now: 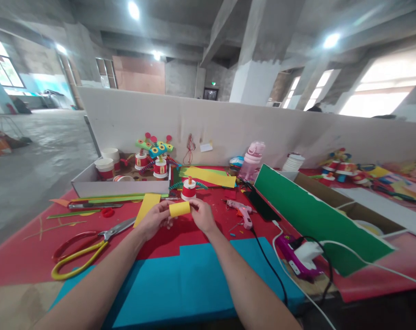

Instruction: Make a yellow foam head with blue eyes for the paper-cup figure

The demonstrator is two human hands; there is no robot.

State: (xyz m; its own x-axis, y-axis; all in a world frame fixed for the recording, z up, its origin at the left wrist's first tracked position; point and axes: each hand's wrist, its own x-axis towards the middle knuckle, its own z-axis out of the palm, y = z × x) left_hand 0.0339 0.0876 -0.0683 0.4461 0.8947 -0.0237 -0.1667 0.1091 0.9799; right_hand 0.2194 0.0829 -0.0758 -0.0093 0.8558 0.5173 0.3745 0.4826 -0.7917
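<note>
Between my two hands is a small rolled piece of yellow paper (179, 209), held above the red table covering. My left hand (157, 220) has its fingers closed on the roll's left end. At the right end, my right hand (201, 214) pinches the paper. Just behind the roll stands a red and white paper cup (188, 189) with green folded paper arms and an orange spring on top. A flat yellow strip (148, 206) lies beside my left hand. Red and yellow handled scissors (105, 236) rest to the left.
A white box (122, 188) with cups and finished cup figures (160, 167) stands at the back left. On the right are a pink glue gun (241, 211), a phone (263, 205), a purple power strip (297, 261) with cables and a green divided box (318, 215). Blue sheets (180, 288) lie in front.
</note>
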